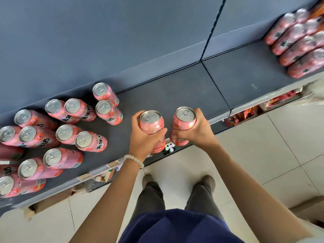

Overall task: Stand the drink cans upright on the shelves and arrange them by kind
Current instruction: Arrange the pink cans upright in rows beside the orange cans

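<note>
My left hand [143,139] grips an upright pink drink can [151,122] over the front of the dark shelf [184,90]. My right hand [194,130] grips a second pink can [184,120] of the same kind, just to the right of the first. Both cans show their silver tops. Several more pink cans [73,123] stand upright in loose pairs on the left part of the shelf. Another group of pink cans [298,44], blurred, sits at the far right of the shelf.
The shelf has a blue back panel [122,41] and a pale front rail [98,172]. A lower shelf with red and orange packets [245,113] shows below at the right. Tiled floor [263,155] and my own shoes lie beneath. A cardboard box edge [308,206] is at the lower right.
</note>
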